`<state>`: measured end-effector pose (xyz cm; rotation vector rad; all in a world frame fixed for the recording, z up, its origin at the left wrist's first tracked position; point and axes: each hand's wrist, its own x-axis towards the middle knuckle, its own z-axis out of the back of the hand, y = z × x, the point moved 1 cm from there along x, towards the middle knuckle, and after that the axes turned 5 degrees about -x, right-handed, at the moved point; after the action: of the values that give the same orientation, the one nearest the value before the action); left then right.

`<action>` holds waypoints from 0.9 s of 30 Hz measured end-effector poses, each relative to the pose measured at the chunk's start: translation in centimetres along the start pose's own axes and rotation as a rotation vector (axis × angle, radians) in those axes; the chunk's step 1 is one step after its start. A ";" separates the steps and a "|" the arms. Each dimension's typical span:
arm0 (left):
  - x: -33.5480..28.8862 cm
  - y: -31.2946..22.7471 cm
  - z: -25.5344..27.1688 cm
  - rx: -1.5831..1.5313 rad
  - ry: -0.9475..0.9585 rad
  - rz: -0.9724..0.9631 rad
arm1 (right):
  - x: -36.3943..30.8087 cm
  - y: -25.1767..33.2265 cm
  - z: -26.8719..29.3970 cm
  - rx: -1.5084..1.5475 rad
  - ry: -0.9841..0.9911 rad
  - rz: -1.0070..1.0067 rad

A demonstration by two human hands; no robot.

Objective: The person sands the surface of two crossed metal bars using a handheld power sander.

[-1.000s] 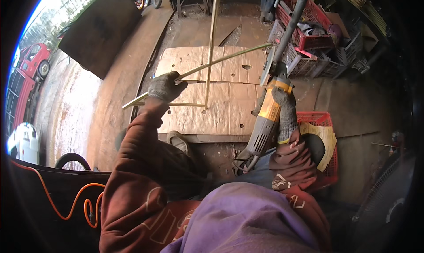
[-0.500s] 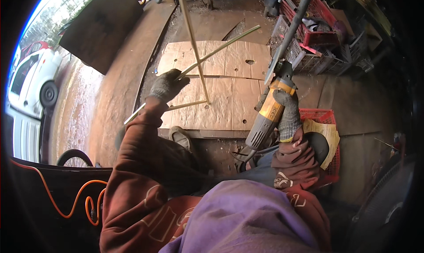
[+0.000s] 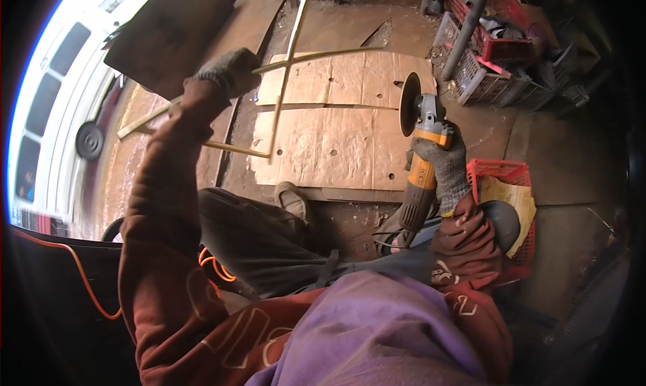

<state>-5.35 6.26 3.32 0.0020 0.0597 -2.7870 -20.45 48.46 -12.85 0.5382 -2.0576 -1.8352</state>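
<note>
My left hand (image 3: 232, 74), in a grey knit glove, is closed round one bar of a frame of thin pale-gold bars (image 3: 278, 113). The frame is raised and tilted, its bars crossing just right of my fist; one bar end shows beyond my left forearm. My right hand (image 3: 445, 158), gloved too, grips the body of a yellow and grey angle grinder (image 3: 422, 174). Its dark round disc (image 3: 409, 104) points away from me, apart from the bars. Below both lies a flattened sheet of cardboard (image 3: 303, 140) with several small holes.
Red and grey plastic crates (image 3: 464, 83) with odds and ends stand at the far right, by a grey pole (image 3: 469, 29). Another red crate (image 3: 525, 172) is beside my right knee. A dark panel (image 3: 171, 36) leans at the far left; a white vehicle (image 3: 60, 90) stands outside. An orange cord (image 3: 84, 271) runs at lower left.
My left hand has moved up and left, carrying the bar frame. The grinder has turned, showing its disc broadside instead of nearly edge-on. More of the white vehicle shows at left.
</note>
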 end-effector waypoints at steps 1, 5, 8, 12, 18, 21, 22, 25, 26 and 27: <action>0.1 -0.6 1.5 0.068 0.015 0.035 | 0.2 -0.1 0.0 -0.010 0.030 -0.018; -0.3 -4.4 4.7 0.363 0.057 -0.029 | 0.5 -0.8 0.4 -0.084 0.034 0.018; -0.5 -6.6 4.2 0.467 0.216 0.016 | 0.3 -1.3 0.6 -0.091 0.023 -0.044; -0.4 -7.4 4.6 0.449 0.423 0.208 | 0.1 -1.7 0.5 -0.035 -0.013 0.026; -2.1 -8.0 6.7 0.509 0.232 0.027 | 0.3 -2.1 0.6 -0.031 -0.071 -0.046; -1.1 -8.3 6.0 0.333 0.221 0.046 | 0.2 -2.0 0.6 -0.075 -0.085 -0.010; -0.5 -8.1 5.9 0.371 0.224 0.053 | 0.2 -1.9 0.6 -0.029 -0.053 -0.013; 1.3 -7.1 6.9 0.397 0.254 -0.051 | 0.0 -1.5 0.5 0.050 -0.017 0.004; 1.6 -6.7 7.7 0.408 0.233 -0.105 | -0.1 -1.2 0.5 0.070 -0.012 0.000; 1.9 -6.5 8.5 0.442 0.221 -0.142 | -0.2 -1.0 0.5 0.097 0.000 0.000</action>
<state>-9.32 11.30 12.02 0.4297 -0.5189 -2.8659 -20.45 48.91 -13.93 0.5626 -2.1558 -1.7421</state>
